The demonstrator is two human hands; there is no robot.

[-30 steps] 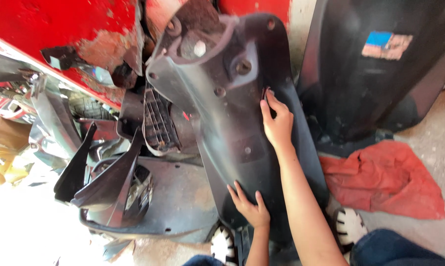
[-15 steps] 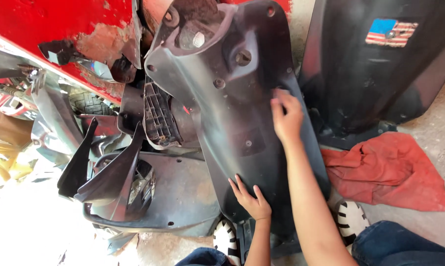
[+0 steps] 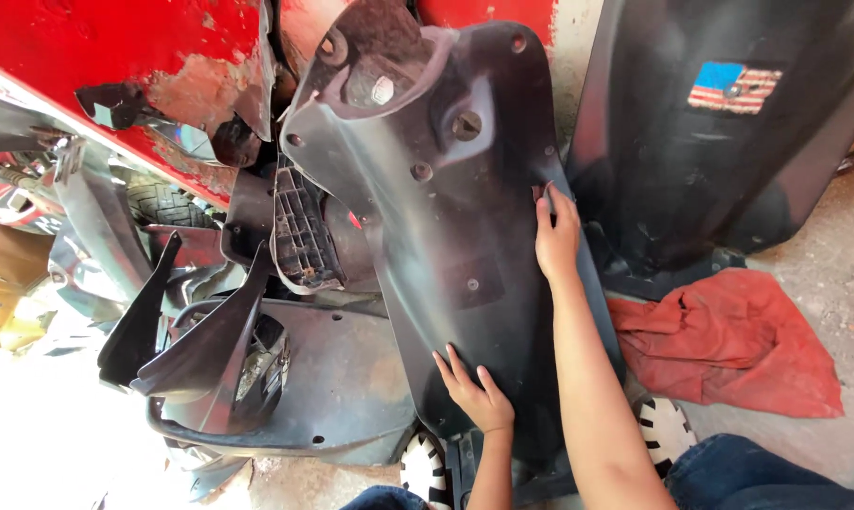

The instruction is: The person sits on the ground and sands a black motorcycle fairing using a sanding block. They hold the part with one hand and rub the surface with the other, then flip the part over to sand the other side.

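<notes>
Both of my hands lie flat with fingers spread on the dark scooter panel [image 3: 446,217] standing upright before me, left hand [image 3: 474,392] low near its bottom, right hand [image 3: 556,236] at its right edge, beside a red rag [image 3: 729,340] on the floor.

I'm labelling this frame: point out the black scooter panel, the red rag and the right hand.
black scooter panel [image 3: 446,189], head view, upper face.
red rag [image 3: 729,340], head view, middle folds.
right hand [image 3: 556,236], head view, back of hand.
</notes>
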